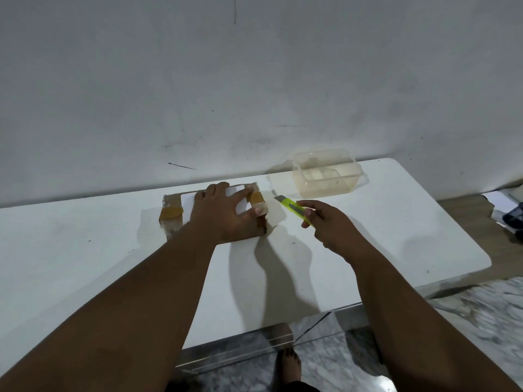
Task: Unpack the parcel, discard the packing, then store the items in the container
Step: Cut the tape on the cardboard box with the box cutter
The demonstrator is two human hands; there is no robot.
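Observation:
A small cardboard parcel [172, 213] sealed with brown and clear tape, with a white label on top, lies on the white table [85, 250]. My left hand [223, 216] lies flat on top of it, fingers spread, pressing it down. My right hand [331, 227] holds a yellow-green utility knife [295, 209] just right of the parcel, its blade tip out and pointing up-left, a short gap from the box. A clear plastic container [328, 174], open and empty, stands at the back right near the wall.
A grey wall runs right behind the table. The table's right edge drops to a wooden floor with papers and dark items [509, 210]. A marble floor and a bare foot [288, 366] show below the front edge.

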